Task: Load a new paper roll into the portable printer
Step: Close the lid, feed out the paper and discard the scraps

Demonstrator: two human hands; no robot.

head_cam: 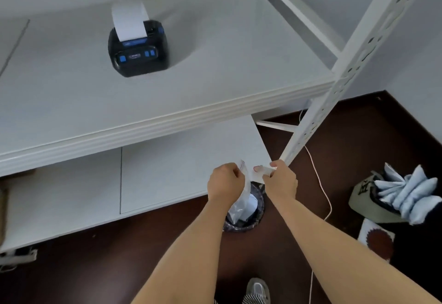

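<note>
Head view looks down past the white desk point(191, 93), where the black printer point(138, 48) sits well back from the edge with a strip of paper point(129, 20) curling up out of its slot. Below the desk is a lower shelf point(167, 167), and at its corner a small dark bin point(246, 215) stands on the floor.

You hold a clear plastic bag point(241, 198) directly over that bin, with the new paper roll point(251, 205) showing white through its lower part. Your left hand point(224, 181) pinches one side of the bag's mouth and your right hand point(279, 181) pinches the other, both clenched on the thin film.

Judging from this, you are opening the wrapper. Pull the two sides apart evenly, and keep the bottom of the bag lifted or tilted so the roll cannot slip out into the bin. Catch the roll in one hand, drop only the plastic, and avoid squeezing or unwinding the paper before carrying it up to the printer.
</note>
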